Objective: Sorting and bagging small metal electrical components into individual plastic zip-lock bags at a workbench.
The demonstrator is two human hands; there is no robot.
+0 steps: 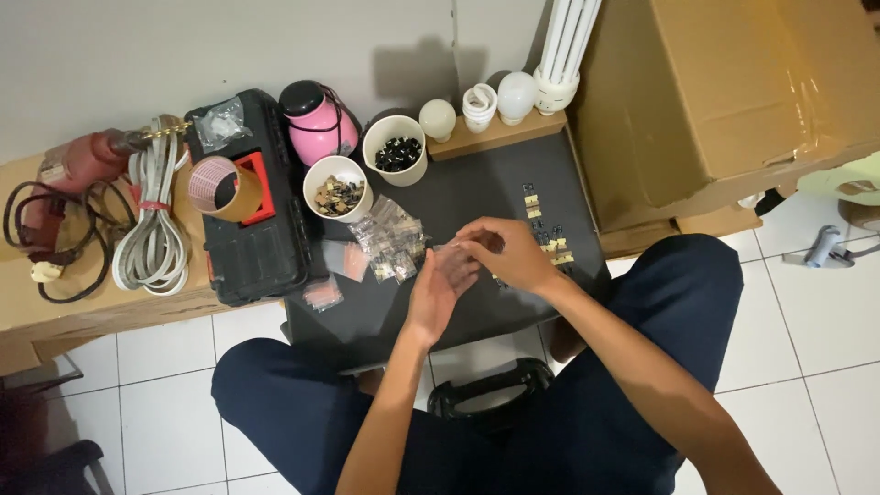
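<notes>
My left hand [438, 289] and my right hand [507, 252] meet over a dark board [467, 188] resting on my lap. Together they pinch a small clear plastic bag [452, 249]; what is inside it is too small to tell. A heap of similar small clear bags [390, 243] lies just left of my hands. Rows of small black and tan parts [543, 234] lie on the board by my right hand. Behind the heap stand a white cup of tan parts [337, 190] and a white cup of black parts [396, 151].
A black toolbox [247, 247] with a tape roll [218, 186] sits at left, beside a white cable coil [151, 225] and a red drill [64, 179]. A pink flask [316, 119], several light bulbs [500, 99] and a big cardboard box [733, 101] stand behind.
</notes>
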